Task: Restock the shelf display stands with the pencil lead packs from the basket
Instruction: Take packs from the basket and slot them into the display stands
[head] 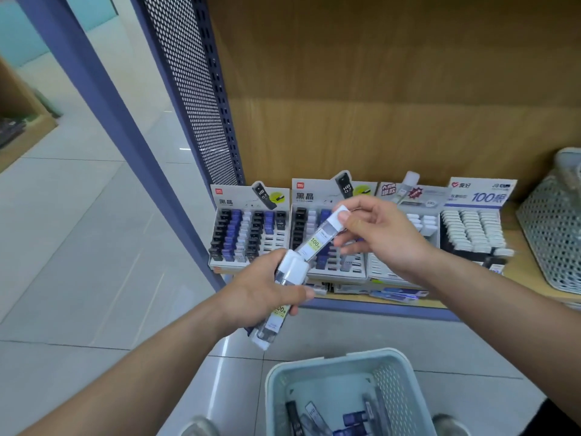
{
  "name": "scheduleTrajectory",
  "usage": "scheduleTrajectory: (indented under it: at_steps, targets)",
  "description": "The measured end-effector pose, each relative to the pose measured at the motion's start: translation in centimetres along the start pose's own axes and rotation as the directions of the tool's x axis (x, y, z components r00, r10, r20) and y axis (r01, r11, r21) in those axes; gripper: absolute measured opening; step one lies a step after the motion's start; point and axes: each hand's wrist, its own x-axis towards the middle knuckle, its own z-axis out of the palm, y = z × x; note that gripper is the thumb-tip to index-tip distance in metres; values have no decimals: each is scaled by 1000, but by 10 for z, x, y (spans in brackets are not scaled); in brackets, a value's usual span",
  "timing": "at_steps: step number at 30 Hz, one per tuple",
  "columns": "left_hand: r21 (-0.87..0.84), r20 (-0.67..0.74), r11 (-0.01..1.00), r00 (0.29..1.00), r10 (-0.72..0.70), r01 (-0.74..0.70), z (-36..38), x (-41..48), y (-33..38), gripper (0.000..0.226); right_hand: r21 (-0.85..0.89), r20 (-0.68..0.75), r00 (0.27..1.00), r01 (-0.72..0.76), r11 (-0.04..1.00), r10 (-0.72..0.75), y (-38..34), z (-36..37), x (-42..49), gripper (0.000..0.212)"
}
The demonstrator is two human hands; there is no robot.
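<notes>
I see the right hand [382,239] pinching one pencil lead pack [317,242], a clear tube with white caps. It holds the upper cap with the thumb on top and the fingers curled beneath. The pack slants down and to the left from that hand. Its lower end meets the left hand [257,291], which is just below and to the left. The left hand is wrapped round a bundle of packs [283,297] of the same kind, with white ends showing above and below the fist; I cannot count them. Just behind both hands, four display stands sit in a row on the wooden shelf [522,269]. The leftmost stand [248,234] and the second stand [306,231] hold black, blue and white packs. The third stand [421,225] and the far-right stand [471,231], beyond the right hand, hold white-capped ones. Below the hands, nearer me, a pale basket [330,361] sits on the floor with a few loose packs [352,418] inside.
</notes>
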Motion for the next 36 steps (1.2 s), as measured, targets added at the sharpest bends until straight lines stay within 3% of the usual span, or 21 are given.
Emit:
scheduleTrajectory:
  at_steps: [9, 15, 22, 26, 36]
  targets:
    - [70, -82, 997, 996, -22, 28, 28, 34, 11, 28, -75, -162, 987, -6, 997, -7, 14, -73, 4, 7]
    - [98, -124, 995, 992, 2, 10, 42, 55, 19, 27, -360, -332, 942, -74, 930, -53, 42, -149, 13, 7]
    - [98, -118, 995, 993, 30, -18, 53, 72, 21, 25, -725, -294, 951, -160, 670, -90, 79, -188, 26, 6]
    - [97, -125, 995, 992, 31, -19, 59, 78, 20, 21, -777, -235, 966, -122, 617, -104, 91, -188, 30, 7]
    - [22, -153, 1000, 988, 23, -20, 69, 90, 21, 18, -783, -171, 984, -100, 614, -58, 96, -183, 24, 6]
